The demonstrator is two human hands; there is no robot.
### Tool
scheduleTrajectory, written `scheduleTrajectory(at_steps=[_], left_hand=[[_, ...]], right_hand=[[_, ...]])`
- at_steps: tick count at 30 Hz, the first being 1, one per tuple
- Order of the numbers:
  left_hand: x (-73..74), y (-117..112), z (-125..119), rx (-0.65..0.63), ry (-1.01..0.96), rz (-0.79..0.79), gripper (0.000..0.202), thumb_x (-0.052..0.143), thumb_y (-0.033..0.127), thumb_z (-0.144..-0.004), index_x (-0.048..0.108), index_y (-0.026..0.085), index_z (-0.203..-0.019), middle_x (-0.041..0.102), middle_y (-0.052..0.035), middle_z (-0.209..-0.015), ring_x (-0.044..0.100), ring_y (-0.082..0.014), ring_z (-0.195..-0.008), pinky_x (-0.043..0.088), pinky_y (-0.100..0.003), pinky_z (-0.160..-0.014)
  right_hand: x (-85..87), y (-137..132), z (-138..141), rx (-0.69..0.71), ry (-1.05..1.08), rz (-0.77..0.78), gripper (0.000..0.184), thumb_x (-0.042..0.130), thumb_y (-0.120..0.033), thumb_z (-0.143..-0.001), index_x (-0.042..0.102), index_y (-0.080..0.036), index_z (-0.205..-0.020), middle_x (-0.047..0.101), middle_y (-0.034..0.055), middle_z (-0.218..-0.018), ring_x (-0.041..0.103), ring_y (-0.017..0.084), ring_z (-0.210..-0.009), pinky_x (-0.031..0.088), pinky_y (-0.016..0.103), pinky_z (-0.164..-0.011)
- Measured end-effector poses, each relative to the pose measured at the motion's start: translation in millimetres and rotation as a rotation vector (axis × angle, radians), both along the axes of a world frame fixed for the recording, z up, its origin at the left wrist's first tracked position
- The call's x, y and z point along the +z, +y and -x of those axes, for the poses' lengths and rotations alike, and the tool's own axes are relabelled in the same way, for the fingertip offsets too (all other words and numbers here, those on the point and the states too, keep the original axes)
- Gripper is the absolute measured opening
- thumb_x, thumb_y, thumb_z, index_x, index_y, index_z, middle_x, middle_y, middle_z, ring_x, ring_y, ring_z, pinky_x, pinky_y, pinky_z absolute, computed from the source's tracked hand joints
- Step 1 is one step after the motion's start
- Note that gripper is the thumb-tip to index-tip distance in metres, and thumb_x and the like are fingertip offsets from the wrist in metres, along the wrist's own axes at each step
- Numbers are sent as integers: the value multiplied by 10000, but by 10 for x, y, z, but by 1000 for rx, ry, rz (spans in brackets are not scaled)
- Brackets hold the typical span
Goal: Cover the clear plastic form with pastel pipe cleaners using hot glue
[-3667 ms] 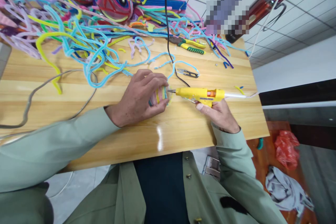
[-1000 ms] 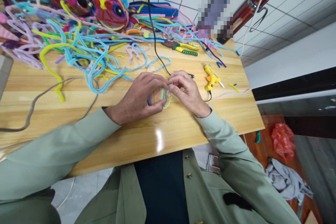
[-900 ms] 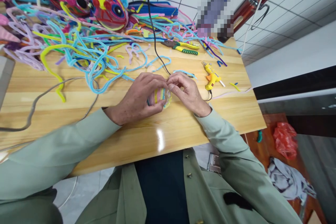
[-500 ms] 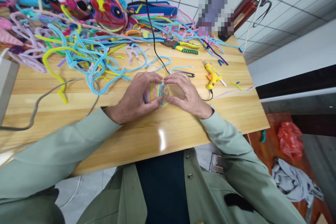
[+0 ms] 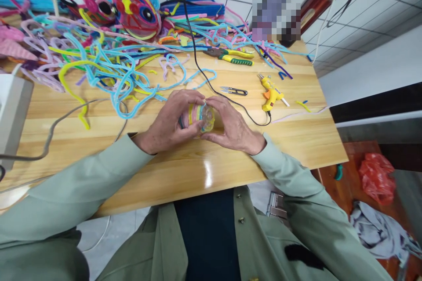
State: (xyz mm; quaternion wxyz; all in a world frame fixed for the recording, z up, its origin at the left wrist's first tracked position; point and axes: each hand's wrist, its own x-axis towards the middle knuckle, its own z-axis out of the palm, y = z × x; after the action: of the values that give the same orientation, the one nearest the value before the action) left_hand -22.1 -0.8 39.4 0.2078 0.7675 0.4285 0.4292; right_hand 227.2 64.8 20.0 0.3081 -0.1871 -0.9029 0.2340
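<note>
Both my hands close around a small round coil of pastel pipe cleaners [image 5: 198,116] just above the wooden table [image 5: 204,171]. My left hand [image 5: 169,123] wraps it from the left, fingers curled over the top. My right hand [image 5: 232,125] presses it from the right, with the fingertips on its rim. A yellow glue gun [image 5: 272,94] lies on the table to the right of my hands, its black cord [image 5: 198,63] running up and away. Small black snips [image 5: 234,91] lie just beyond my right hand.
A tangle of coloured pipe cleaners [image 5: 108,63] covers the far left of the table, with finished colourful masks [image 5: 135,9] behind. Yellow-handled pliers [image 5: 235,57] lie at the back. A grey box [image 5: 11,109] with a cable sits at the left edge.
My right hand has put the glue gun down at the right and come back to the coil. Both hands now cup it, turned slightly upright.
</note>
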Motion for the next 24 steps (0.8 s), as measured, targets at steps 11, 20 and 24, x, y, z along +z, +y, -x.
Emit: scheduleTrajectory(at_steps=[11,20,24], left_hand=[[-50,53,21,-51,-32,-35,388,714,491,-1045,617,281,-1357,741,-138,-1442,687,-335,-1401,555,-596,-1221],[-75,54,-13,-73,-94,-17,485,613,692,-1096,612,290,-1367,709,-158,-1489,628,-336,-1498,494,-592,-1314],[-42,16,-3,-84,-168,111,669,552,857,-1054,591,299,-1421,642,-156,-1587,566,-367,-1567,452,-605,-1370]], right_hand=[[-48,-50,51,-44,35,70,852,831,-635,-942,415,-269,-1589,648,208,-1591,656,390,-1508,573,661,-1243],[-26,-87,37,-101,42,-75,795,811,-553,-930,444,-280,-1580,657,215,-1569,642,441,-1522,550,727,-1252],[-10,-93,27,-122,10,-87,807,813,-586,-926,439,-288,-1576,642,216,-1565,643,461,-1509,548,740,-1246]])
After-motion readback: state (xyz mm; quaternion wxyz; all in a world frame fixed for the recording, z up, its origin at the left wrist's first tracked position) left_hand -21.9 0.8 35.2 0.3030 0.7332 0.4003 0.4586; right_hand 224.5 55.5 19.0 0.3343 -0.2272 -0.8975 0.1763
